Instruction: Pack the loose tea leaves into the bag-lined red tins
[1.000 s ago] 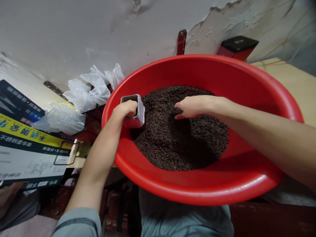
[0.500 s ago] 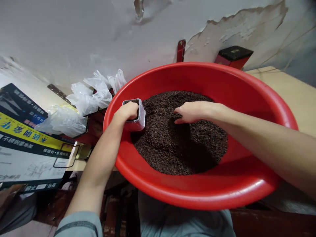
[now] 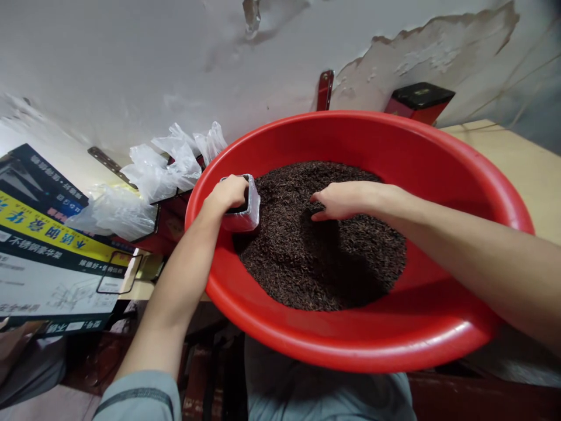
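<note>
A wide red plastic basin (image 3: 280, 342) holds a broad heap of dark brown loose tea leaves (image 3: 280, 257). At the basin's left inner side, my left hand (image 3: 230, 193) grips the near rim of a square tin (image 3: 242, 221) lined with clear plastic, its fingers hooked into the opening. How full the tin is cannot be seen. My right hand (image 3: 344, 200) reaches over the middle of the heap, palm down, with thumb and fingers apart and nothing visible between them. Its fingertips are at the tea's surface, and some are hidden behind the hand.
Several dark red tins topped with clear plastic bags (image 3: 149, 175) stand left of the basin. A printed cardboard box (image 3: 48, 245) is at the far left. Behind the basin, a red tin with a black lid (image 3: 421, 99) stands by the peeling wall (image 3: 175, 64). A pale tabletop (image 3: 508, 146) shows at right.
The whole view has shifted slightly. Both hands keep nearly the same places: the left on the tin, the right over the tea leaves.
</note>
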`<state>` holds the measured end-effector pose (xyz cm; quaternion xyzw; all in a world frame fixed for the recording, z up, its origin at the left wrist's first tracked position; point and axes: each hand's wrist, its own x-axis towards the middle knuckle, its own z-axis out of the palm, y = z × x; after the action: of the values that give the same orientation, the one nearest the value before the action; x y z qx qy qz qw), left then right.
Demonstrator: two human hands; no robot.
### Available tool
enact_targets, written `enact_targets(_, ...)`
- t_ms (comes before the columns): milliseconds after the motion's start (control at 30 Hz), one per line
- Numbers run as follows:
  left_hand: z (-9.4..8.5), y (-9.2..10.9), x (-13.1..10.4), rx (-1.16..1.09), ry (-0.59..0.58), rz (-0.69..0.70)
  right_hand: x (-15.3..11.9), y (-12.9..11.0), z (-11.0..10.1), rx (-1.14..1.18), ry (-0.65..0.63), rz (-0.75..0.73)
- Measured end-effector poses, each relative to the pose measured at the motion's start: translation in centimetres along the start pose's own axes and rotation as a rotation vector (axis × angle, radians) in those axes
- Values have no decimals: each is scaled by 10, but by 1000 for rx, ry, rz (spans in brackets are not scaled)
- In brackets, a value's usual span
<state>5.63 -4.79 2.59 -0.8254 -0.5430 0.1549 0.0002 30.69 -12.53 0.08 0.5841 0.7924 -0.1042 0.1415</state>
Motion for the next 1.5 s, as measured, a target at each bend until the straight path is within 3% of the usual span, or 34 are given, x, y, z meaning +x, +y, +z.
enact_targets(100,1,-2,1,-31,-35,14,-2,-2,-1,6,-21,11)
enact_targets(200,1,-3,-1,-29,45,13,-3,-5,-4,-51,-57,2)
enact_targets(333,2,4,-4,37,-44,-19,0,-4,0,-60,-39,-8)
enact_targets(467,3,8,-3,45,-56,-3,6,-8,14,-37,57,-39)
enact_targets(567,3,0,-1,-7,-49,7,14,-14,23,26,194,55)
enact_targets(667,2,-13,-1,-206,70,48,35,-15,21,110,291,122)
enact_targets(800,4,-33,1,-537,299,28,79,-14,10,195,283,120)
enact_targets(933,10,-51,10,-619,643,-19,114,-22,11,178,265,143)
enact_targets(1000,14,-58,16,-656,736,-41,120,-26,18,119,313,121)
enact_targets(1233,21,-62,22,-800,802,-44,111,-22,35,68,448,47)
enact_targets(1500,24,-65,23,-876,836,-44,108,-10,39,102,598,-62)
